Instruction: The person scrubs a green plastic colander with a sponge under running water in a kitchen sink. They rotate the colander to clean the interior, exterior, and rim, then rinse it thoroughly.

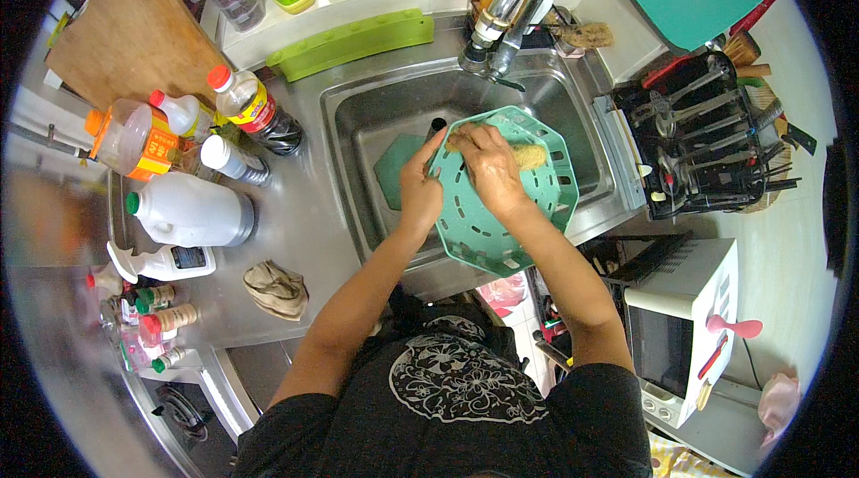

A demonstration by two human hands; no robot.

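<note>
A green slotted plastic basket (493, 236) is tilted over the stainless steel sink (376, 102), its inside facing me. My left hand (423, 193) grips the basket's left rim. Inside it, my right hand (493, 166) presses a yellowish scrubbing sponge (530, 156) to the wall near the far rim; the palm and fingers hide part of the sponge. A flat green piece (394, 169) lies on the sink floor behind my left hand, partly covered by it. The chrome faucet (496, 21) hangs beyond the basket, and I cannot tell whether water runs.
Several bottles (194, 209) and a crumpled beige cloth (276, 290) occupy the steel counter at left. A light green splash strip (352, 45) stands behind the sink. At right are a black utensil rack (704, 135) and a white toaster oven (681, 323).
</note>
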